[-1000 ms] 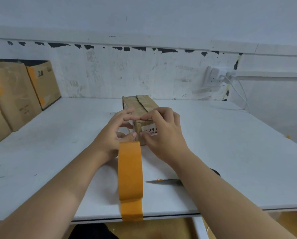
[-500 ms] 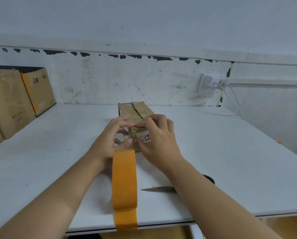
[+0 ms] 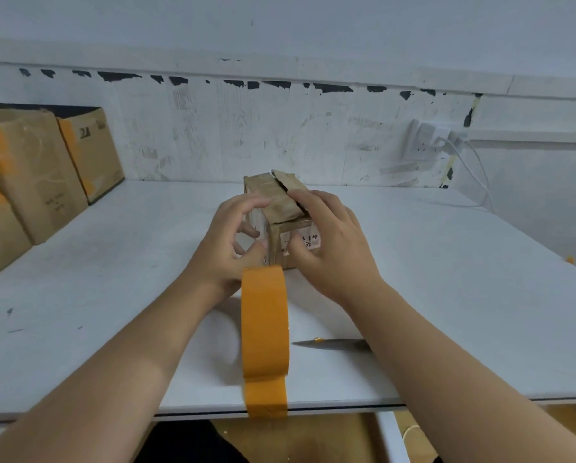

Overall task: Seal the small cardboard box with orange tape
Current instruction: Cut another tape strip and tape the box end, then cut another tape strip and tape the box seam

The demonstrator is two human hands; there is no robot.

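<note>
Scuffed white wall (image 3: 213,135) with paint chipped off along the top strip, and a white desk (image 3: 112,262) pushed up against it. The small cardboard box (image 3: 273,198) sits around the middle of the desk, its top flaps closed but with a dark gap showing along the seam. There's a white label (image 3: 308,240) on the near face, partly covered by a thumb.

Both hands are on the box. The left hand (image 3: 228,248) is at the box's left near corner with fingers curled; thumb and index nearly meet, but I honestly can't tell if they're pinching anything. The right hand (image 3: 330,238) lies over the top right edge with fingers fairly straight on the flap and the thumb down against the front face.

The orange tape roll (image 3: 264,324) stands on edge just in front of the box, between the two forearms, with a loose end hanging over the desk's front edge. A knife blade (image 3: 330,343) lies flat just right of the roll, its handle hidden under the right forearm.

Bigger cardboard boxes (image 3: 36,172) with orange tape on them are stacked at the far left. A wall socket (image 3: 423,143) with a white cable plugged in is on the right.
</note>
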